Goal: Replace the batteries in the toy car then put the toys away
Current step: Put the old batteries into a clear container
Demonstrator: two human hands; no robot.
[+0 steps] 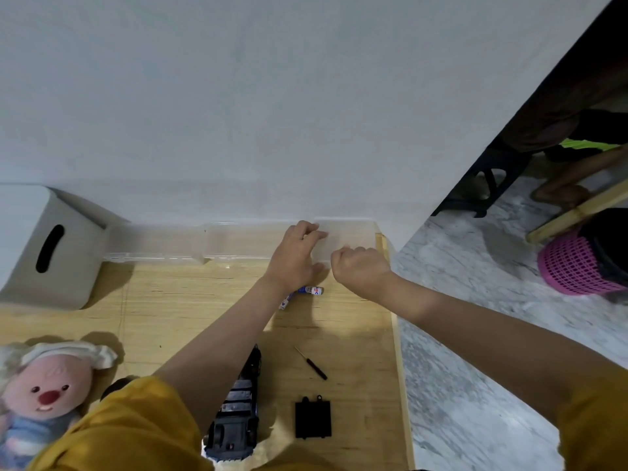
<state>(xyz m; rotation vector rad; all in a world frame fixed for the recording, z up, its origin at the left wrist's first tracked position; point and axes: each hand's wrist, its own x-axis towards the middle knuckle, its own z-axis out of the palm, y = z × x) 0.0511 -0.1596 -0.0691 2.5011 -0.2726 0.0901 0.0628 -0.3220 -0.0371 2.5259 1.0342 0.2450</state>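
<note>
Now | left hand (296, 254) grips clear box (343, 241) | right hand (360, 268) fisted on it | contents unclear

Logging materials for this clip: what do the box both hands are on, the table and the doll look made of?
The box looks like clear, frosted plastic: the wall and table show through it. The table looks like pale wood or wood-look laminate, with visible grain lines. The doll looks like soft plush fabric, matte and fuzzy.
</note>
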